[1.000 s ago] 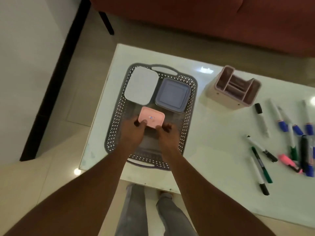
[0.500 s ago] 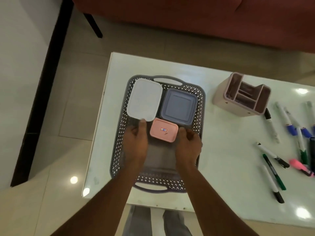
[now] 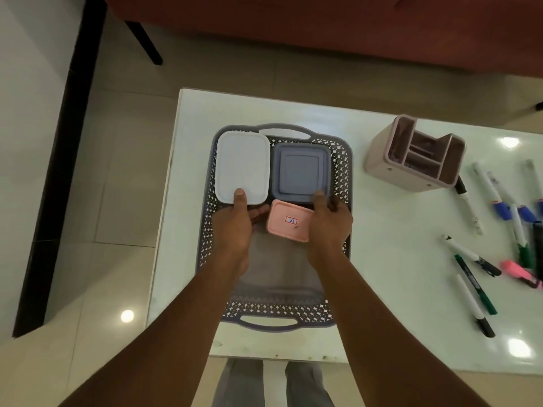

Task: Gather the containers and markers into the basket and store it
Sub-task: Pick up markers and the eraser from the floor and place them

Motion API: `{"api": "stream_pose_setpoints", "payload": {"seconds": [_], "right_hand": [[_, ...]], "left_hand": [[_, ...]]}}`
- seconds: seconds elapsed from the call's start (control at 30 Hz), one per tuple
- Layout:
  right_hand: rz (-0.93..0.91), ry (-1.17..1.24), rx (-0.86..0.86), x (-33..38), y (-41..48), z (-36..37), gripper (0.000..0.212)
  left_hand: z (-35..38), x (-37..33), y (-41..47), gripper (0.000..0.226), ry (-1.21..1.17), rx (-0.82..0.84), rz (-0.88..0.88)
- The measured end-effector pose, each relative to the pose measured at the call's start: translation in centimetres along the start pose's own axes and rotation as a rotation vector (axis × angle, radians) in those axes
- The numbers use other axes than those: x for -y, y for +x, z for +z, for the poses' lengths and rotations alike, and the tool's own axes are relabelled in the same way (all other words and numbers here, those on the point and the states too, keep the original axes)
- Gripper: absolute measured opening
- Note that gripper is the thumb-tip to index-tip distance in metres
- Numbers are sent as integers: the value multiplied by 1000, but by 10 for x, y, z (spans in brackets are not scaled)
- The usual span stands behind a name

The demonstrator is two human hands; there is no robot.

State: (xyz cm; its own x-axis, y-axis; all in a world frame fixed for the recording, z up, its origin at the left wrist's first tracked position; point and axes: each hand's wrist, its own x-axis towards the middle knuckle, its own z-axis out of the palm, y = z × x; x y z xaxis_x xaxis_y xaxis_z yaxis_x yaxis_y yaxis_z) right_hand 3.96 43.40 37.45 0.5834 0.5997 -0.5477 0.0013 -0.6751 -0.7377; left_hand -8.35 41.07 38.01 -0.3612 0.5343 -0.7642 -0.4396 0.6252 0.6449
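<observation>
A grey perforated basket with handles sits on the white table. At its far end lie a white-lidded container and a grey square container. A small pink container with a label rests just in front of the grey one. My left hand is to its left, thumb on the white lid and fingers spread beside the pink box. My right hand cups the pink container's right edge. Several markers lie loose on the table at the right.
A pink desk organiser with compartments stands right of the basket. The table's near edge is close to my legs. A red sofa lies beyond the table; tiled floor and a dark wall strip are at the left.
The pink container has moved right and down into the basket in front of the grey one. My hands have parted to either side of it, and my left thumb now touches the white lid.
</observation>
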Motion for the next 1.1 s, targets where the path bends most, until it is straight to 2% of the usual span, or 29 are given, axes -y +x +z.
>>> {"api": "stream_pose_setpoints", "payload": {"seconds": [0.03, 0.17, 0.37, 0.53, 0.67, 0.8, 0.87, 0.93, 1.0, 1.1], "right_hand": [[4, -38, -4, -3, -4, -1, 21], [13, -233, 16, -22, -30, -12, 40], [-165, -347, 215, -26, -38, -10, 26], [-205, -321, 222, -24, -39, -11, 25], [-166, -317, 228, -31, -43, -14, 26], [-141, -306, 211, -34, -50, -18, 29], [-105, -311, 145, -31, -52, -20, 39], [-131, -276, 80, -22, -50, -29, 37], [-199, -228, 35, -6, -46, -47, 22], [-274, -207, -29, 21, -26, -81, 8]], "left_hand": [[-2, 2, 0, 39, 13, -15, 17], [-7, 14, -9, 25, 140, -6, 99], [-5, 21, -15, 18, 250, -73, 256], [-6, 27, -15, 26, 329, -48, 256], [-6, 32, -20, 27, 420, -51, 305], [-1, 35, -33, 27, 410, -35, 314], [-1, 42, -42, 21, 485, -120, 336], [-1, 48, -56, 21, 638, -200, 468], [6, 52, -74, 21, 750, -100, 661], [31, 47, -99, 14, 835, 212, 838]]}}
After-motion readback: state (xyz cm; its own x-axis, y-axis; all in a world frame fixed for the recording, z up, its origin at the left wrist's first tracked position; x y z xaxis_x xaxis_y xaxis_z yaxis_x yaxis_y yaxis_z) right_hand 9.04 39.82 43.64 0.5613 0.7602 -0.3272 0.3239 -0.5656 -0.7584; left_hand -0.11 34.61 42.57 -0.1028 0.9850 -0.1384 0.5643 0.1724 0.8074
